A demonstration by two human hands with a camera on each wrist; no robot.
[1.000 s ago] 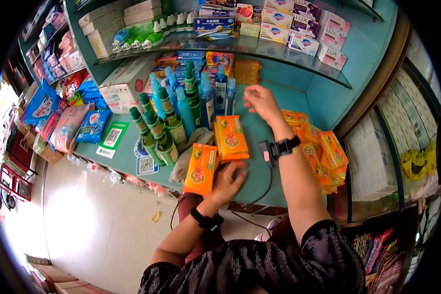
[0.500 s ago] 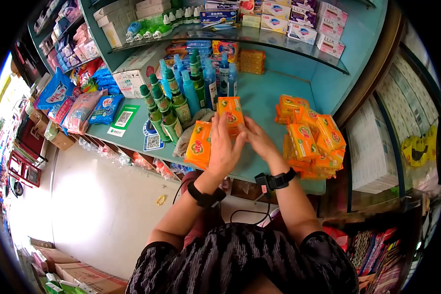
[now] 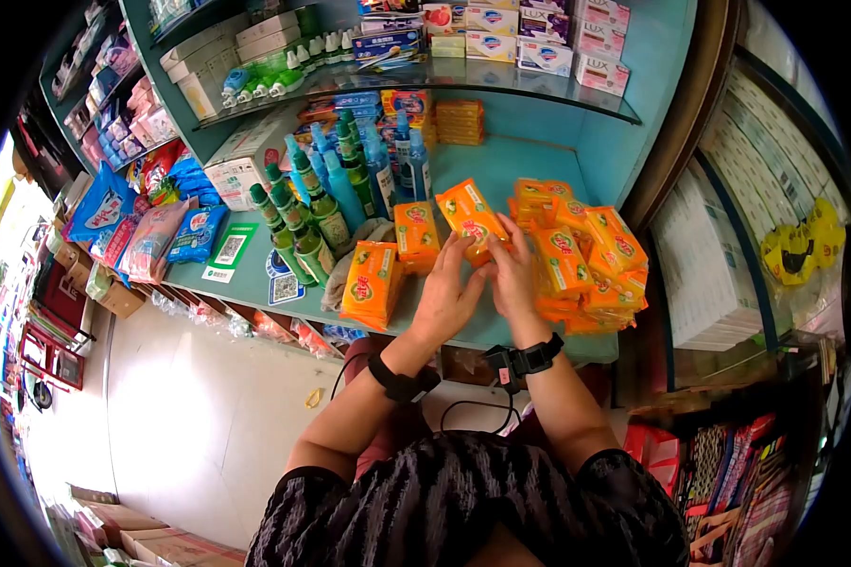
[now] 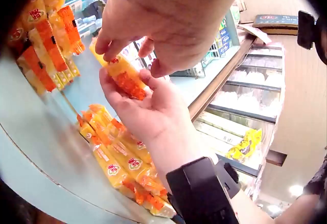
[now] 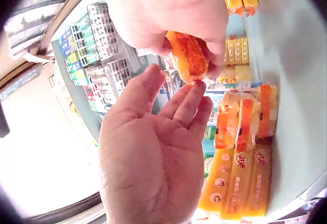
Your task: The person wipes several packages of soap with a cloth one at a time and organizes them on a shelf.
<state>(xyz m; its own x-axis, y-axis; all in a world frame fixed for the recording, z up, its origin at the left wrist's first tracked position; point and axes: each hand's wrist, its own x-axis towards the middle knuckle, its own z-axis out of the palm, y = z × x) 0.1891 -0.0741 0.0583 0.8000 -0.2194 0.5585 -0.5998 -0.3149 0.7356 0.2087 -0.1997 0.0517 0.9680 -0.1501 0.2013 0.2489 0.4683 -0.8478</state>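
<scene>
In the head view an orange packet [image 3: 470, 210] is tilted between the hands above the counter. My right hand [image 3: 513, 279] grips it; in the right wrist view the right hand [image 5: 168, 12] has its fingers round the packet [image 5: 187, 55]. My left hand [image 3: 444, 302] reaches the packet's near end with its fingertips; in the right wrist view the left hand [image 5: 153, 157] shows its palm, fingers extended. To the left, similar packets stand in a front stack [image 3: 369, 283] and a back stack [image 3: 417, 231]. A loose pile of them [image 3: 567, 260] lies on the right.
Green bottles [image 3: 307, 248] and blue spray bottles [image 3: 383, 175] stand behind the stacks, with a grey cloth [image 3: 338, 279] beside them. A glass shelf [image 3: 454, 74] with boxes runs above the counter [image 3: 534, 161]. A cable [image 3: 468, 406] hangs below the front edge.
My left hand has come up from beside the front stack, and my right hand has come down from its raised reach. An orange packet now shows in the right hand, right of the back stack.
</scene>
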